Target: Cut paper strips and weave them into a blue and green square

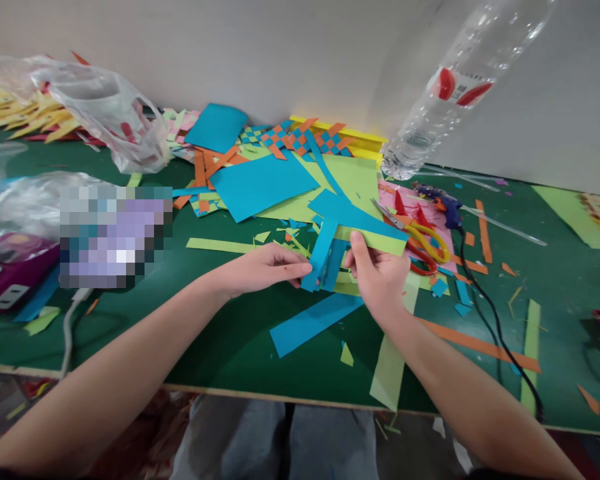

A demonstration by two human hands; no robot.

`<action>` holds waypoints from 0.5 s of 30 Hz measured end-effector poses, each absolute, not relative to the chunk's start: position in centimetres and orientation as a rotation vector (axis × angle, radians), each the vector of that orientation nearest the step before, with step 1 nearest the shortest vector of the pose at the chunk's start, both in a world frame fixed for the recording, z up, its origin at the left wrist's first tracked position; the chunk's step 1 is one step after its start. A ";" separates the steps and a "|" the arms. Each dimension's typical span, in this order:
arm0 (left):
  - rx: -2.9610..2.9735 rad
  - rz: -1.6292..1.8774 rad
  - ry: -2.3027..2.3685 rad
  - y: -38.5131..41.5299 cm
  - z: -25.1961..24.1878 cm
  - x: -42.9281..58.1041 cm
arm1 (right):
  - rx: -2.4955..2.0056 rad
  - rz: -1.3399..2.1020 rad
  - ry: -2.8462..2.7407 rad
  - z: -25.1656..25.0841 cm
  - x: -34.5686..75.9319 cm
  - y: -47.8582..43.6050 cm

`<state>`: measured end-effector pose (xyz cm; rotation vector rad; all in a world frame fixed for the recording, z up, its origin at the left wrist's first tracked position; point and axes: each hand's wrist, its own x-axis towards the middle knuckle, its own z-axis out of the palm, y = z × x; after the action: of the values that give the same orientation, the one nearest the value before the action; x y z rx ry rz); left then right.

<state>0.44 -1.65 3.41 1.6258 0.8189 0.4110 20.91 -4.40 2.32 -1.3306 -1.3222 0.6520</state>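
My left hand (pixel 265 270) is closed, its fingertips pinching a blue paper strip (pixel 321 255) that hangs down from a piece of blue and light green paper (pixel 357 223). My right hand (pixel 377 277) is closed on that same paper piece, thumb on top at its lower edge. Both hands hover just above the green table (pixel 230 340). A loose blue strip (pixel 313 323) lies on the table below them.
Scissors with yellow and red handles (pixel 420 243) lie right of my right hand, beside a glue gun (pixel 443 200) with a black cord. A clear plastic bottle (pixel 450 80) leans against the wall. Woven paper mats (pixel 300 140), paper scraps and plastic bags (pixel 110 120) cover the table.
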 end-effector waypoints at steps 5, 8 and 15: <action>1.736 0.423 0.904 -1.5 3.4 0.3 | -1.316 0.670 -1.318 2.3 20.8 -4.4; 1.750 0.487 0.918 -1.3 3.2 0.2 | -1.293 0.689 -1.310 2.3 20.8 -4.5; 1.642 0.837 1.068 -1.3 2.8 0.4 | -1.240 0.913 -1.336 2.8 20.4 -5.4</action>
<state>0.44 -1.34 2.80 1.6419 1.0679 0.8367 20.39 -5.39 2.84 -1.2396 -1.3355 0.9125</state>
